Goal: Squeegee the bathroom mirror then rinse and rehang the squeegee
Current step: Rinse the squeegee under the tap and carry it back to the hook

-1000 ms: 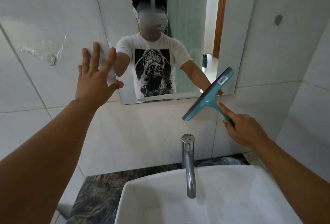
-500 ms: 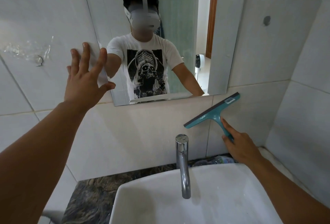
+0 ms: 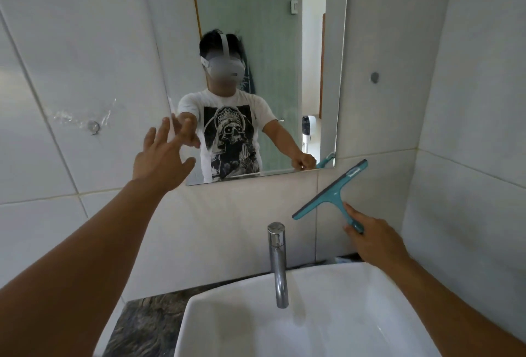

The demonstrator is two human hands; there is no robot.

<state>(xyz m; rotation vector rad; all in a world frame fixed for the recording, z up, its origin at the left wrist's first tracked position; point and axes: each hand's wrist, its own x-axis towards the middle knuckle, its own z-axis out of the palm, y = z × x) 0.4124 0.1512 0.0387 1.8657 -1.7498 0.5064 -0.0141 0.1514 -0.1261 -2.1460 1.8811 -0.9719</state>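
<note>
A frameless mirror [image 3: 273,29] hangs on the white tiled wall above the basin. My right hand [image 3: 373,240] grips the handle of a teal squeegee [image 3: 331,191]. Its blade is tilted, lying against the tiles just below the mirror's lower right corner, off the glass. My left hand [image 3: 162,157] is raised at the mirror's lower left edge with fingers spread, holding nothing. Whether its fingertips touch the glass is unclear.
A white basin [image 3: 313,328] with a chrome tap [image 3: 277,259] sits below, on a dark marble counter [image 3: 142,325]. A clear stick-on hook [image 3: 92,126] is on the left wall tiles. A small grey spot [image 3: 375,77] marks the tile right of the mirror. The side wall stands close on the right.
The squeegee has come down off the mirror's lower right corner onto the tiles below. My left hand has loosened at the mirror's left edge. The view has tilted up.
</note>
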